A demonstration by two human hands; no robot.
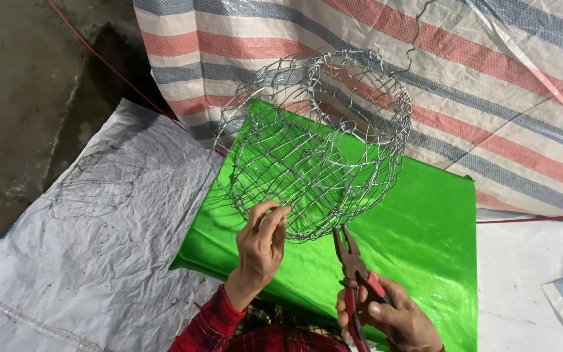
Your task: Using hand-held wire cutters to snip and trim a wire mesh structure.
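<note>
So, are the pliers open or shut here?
Open. The pliers in the right hand show a narrow gap between their tips, beside the wire basket.

Single head view, looking steeply down, close over green sheet (pixel 418 221) on floor

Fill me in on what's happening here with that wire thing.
A person is working on a round wire mesh basket that sits on a bright green sheet. The left hand pinches the mesh at the basket's near lower edge with its fingers. The right hand grips red-handled pliers, their tips pointing up at the same edge, just short of it. Striped tarpaulin lies behind, and a crumpled white sheet to the left.
</note>
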